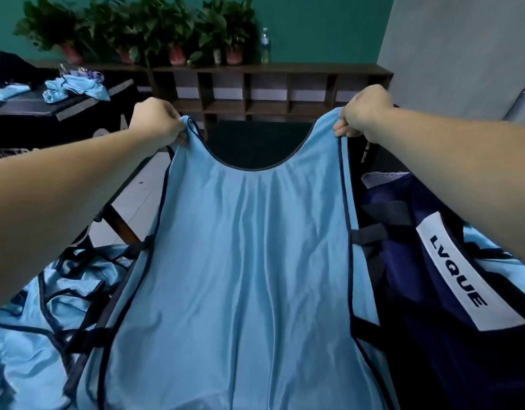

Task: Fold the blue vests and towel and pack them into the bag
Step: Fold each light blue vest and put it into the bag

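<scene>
- Nearest me, the blue vest [249,261] hangs spread, unfolded.
- Left of it: heap of loose vests [48,306].
- My left hand [156,122] and right hand [363,113] pinch its shoulder straps, fingers clamped.
- Right of it: navy bag [433,291]; most folding and packing seems left.

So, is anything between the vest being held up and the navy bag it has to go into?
Nothing visible. The left hand and right hand grip the vest by its shoulders; the bag sits directly to its right, with only the right forearm crossing above it.
</scene>
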The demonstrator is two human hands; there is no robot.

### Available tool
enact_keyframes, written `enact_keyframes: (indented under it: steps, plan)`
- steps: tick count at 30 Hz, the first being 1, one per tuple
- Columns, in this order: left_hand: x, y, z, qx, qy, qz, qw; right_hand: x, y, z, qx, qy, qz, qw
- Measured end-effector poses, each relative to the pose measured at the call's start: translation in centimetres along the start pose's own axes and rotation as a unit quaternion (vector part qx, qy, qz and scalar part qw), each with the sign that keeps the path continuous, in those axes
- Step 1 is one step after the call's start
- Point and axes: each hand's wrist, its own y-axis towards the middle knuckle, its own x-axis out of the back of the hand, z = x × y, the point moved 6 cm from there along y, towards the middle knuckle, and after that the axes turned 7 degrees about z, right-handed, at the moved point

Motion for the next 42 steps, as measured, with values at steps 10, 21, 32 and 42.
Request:
enact_keyframes:
  steps: [10,21,32,42]
  plan:
    - [-1.6,-0.7,1.2,-0.005,0.033,0.048,0.998,-2.7,-0.2,-0.2,0.076,-0.077,0.108,0.988]
    - [-2.7,-5.0,3.5,-0.012,0.048,0.113,0.992,-5.1,-4.4,-2.3,0.036,-0.163,0.218,0.962]
    - [0.7,-19.0,4.5,-0.022,0.033,0.107,0.994,-3.4,-19.3,-3.4,0.134,-0.233,0.202,0.942]
    - [3.1,-32.9,6.9,-0.029,0.042,0.091,0.995,-1.7,-32.8,-7.7,0.118,-0.1,0.198,0.968]
